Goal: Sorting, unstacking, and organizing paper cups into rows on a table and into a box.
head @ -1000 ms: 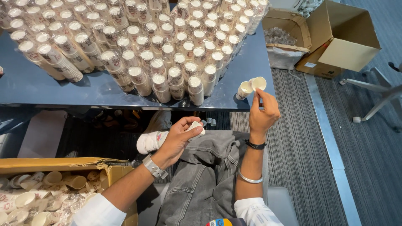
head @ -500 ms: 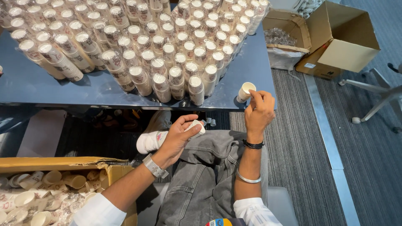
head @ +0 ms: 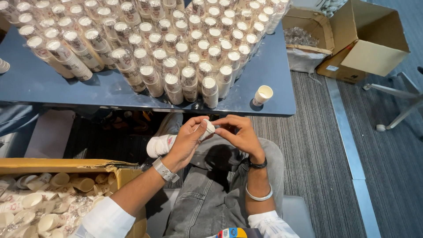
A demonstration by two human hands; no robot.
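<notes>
A dark blue glossy table fills the upper part of the view, its top reflecting soft overhead light. Grey ribbed carpet covers the floor to the right, crossed by a pale metal strip. White chair legs on casters stand at the far right, beside an open cardboard box.

Dark blue tabletop crowded with many stacks of paper cups, open cardboard box on grey striped carpet, another cardboard box full of loose cups at lower left, white chair base at right.
</notes>
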